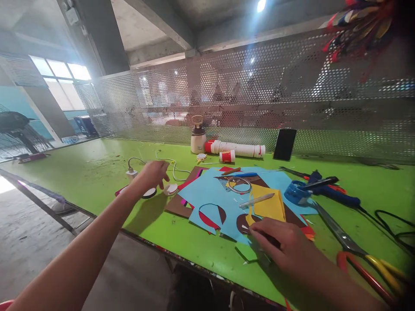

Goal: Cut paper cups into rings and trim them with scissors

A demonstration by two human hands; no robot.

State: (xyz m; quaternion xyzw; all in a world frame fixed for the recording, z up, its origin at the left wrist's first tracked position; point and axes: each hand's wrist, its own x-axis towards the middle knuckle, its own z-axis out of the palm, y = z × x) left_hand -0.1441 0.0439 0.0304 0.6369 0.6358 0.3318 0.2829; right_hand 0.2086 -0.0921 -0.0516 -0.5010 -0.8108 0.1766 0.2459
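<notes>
My left hand (154,172) hangs over the table with fingers bent down and apart, holding nothing visible. Just below its fingertips is a white round disc (170,189), and a dark-rimmed white disc (149,192) lies under the wrist. My right hand (280,237) is closed, thumb and forefinger together at the edge of a brown paper circle (243,223) and a yellow paper strip (250,216); what it pinches is unclear. Between the hands spread light blue paper sheets (201,190) with circles cut out. On them are yellow paper (269,201), a pen (256,200) and a metal ring (240,185).
Large scissors (346,242) lie right of my right hand, near a blue tape roll (296,193) and a blue-handled corded tool (337,194). Behind stand a spray bottle (198,140), stacked paper cups (238,148) and a phone (285,144), before a perforated metal screen (227,95).
</notes>
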